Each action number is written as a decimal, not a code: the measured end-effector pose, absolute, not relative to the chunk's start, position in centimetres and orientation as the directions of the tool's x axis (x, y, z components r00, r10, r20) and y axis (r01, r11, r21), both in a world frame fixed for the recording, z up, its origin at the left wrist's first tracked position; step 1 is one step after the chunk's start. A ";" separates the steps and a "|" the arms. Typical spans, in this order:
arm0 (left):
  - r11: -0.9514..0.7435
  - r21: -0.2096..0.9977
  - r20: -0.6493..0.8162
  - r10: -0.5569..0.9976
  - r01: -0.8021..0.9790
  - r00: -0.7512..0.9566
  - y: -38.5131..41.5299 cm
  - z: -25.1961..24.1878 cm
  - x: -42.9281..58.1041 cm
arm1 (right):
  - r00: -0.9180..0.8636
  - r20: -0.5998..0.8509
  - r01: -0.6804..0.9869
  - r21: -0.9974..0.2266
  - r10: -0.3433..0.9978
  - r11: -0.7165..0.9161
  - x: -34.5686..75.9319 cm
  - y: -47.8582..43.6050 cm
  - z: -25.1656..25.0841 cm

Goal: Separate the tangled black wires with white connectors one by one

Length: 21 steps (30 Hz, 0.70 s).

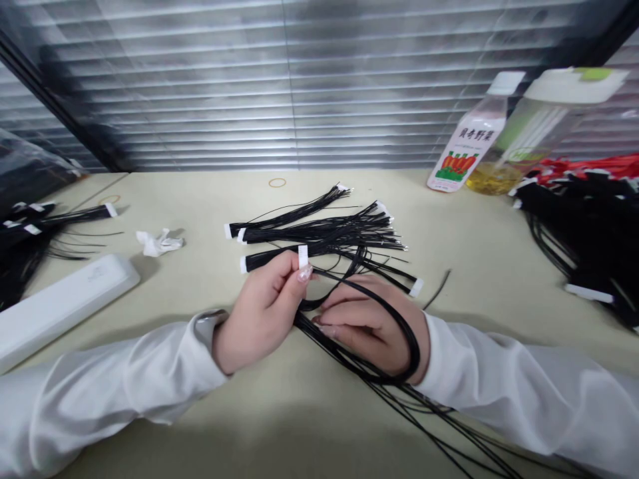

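My left hand (264, 309) pinches the white-taped end (303, 255) of a bundle of thin black cords between thumb and fingers. That bundle loops (399, 326) around the back of my right hand (372, 324), whose fingers are closed around the cords, and trails off toward the near right. Just beyond my hands lies a pile of similar black cord bundles (329, 229) with white-taped ends. Both arms wear white sleeves, and a watch (207, 326) sits on my left wrist.
A white rectangular case (60, 303) and a crumpled tissue (158, 242) lie at the left, with more cord bundles (30, 233) beyond. At the right are a heap of black cords (584, 226), two bottles (474, 143) (544, 126) and red items (599, 165). A rubber band (277, 182) rests near the blinds.
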<state>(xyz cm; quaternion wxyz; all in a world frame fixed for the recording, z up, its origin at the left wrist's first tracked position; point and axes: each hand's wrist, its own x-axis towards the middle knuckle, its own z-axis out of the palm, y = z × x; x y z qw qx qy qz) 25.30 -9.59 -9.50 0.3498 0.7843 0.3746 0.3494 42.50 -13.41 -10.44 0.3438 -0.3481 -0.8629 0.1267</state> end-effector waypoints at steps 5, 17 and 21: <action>-0.471 0.809 0.278 0.834 0.352 0.478 -9.7 -9.5 25.3 | -0.520 0.468 0.534 -0.476 0.715 0.699 42.4 -13.6 -10.4; -0.469 0.801 0.264 0.835 0.373 0.482 -9.7 -9.5 25.3 | -0.462 0.485 0.531 -0.520 0.743 0.669 42.1 -13.9 -10.7; -0.464 0.802 0.263 0.840 0.376 0.475 -9.6 -9.5 25.3 | -0.441 0.480 0.551 -0.523 0.759 0.651 42.2 -13.9 -10.9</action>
